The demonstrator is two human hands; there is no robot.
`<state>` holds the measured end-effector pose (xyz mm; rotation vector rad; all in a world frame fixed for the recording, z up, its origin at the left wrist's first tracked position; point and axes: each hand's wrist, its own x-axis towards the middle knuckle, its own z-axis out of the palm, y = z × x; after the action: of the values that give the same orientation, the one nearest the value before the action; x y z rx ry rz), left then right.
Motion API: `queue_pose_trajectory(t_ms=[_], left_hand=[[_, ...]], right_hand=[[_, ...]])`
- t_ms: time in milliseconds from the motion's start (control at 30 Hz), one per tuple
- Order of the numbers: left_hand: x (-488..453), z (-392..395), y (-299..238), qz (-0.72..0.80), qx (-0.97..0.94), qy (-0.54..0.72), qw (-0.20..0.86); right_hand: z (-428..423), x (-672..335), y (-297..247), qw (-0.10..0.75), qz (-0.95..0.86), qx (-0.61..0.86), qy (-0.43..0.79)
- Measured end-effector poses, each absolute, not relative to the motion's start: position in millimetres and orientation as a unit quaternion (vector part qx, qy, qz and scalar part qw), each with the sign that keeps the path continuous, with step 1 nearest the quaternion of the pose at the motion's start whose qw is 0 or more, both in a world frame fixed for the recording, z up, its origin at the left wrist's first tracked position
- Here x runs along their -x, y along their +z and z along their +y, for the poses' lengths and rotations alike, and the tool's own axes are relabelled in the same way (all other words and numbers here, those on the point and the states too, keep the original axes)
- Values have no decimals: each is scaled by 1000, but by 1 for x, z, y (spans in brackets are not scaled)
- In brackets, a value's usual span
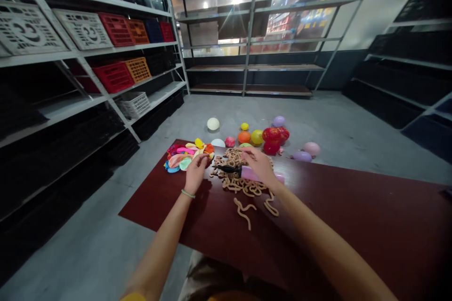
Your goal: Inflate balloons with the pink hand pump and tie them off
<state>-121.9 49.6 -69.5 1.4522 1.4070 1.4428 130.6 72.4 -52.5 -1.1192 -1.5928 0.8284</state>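
Note:
A heap of limp, uninflated balloons [180, 151] in many colours lies at the table's far left corner. My left hand [196, 171] is at the heap's right edge, fingers curved and slightly apart, with nothing visible in them. My right hand [260, 165] is over a balloon pump [249, 173], its fingers stretched left and apart; no held object shows. The pump has a pink body and a black nozzle pointing left. It lies across a pile of tan, cord-like twisted pieces [251, 190]. Whether my right hand touches the pump I cannot tell.
The dark red table [339, 211] extends to the right. Several loose tan pieces [243, 214] lie nearer me. Beyond the far edge, inflated balloons [257, 137] rest on the grey floor [169, 122]. Shelves with crates [115, 75] stand left; more shelving [247, 68] stands behind.

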Motion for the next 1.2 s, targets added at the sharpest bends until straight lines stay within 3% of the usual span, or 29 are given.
queue_pose_trajectory(t_ms=[367,700,833,1200], left_hand=[[187,40,-99,633,-452,578,247],[184,44,-99,649,-461,569,206],[183,45,-100,632,-461,587,208],[150,31,-94,510,-550,552,363]], right_hand=[[111,13,-72,371,-800,399,251],[133,34,-68,325,-826,393,238],[127,15,-48,350,-790,420,277],[38,-73,-15,441,-592,424,525]])
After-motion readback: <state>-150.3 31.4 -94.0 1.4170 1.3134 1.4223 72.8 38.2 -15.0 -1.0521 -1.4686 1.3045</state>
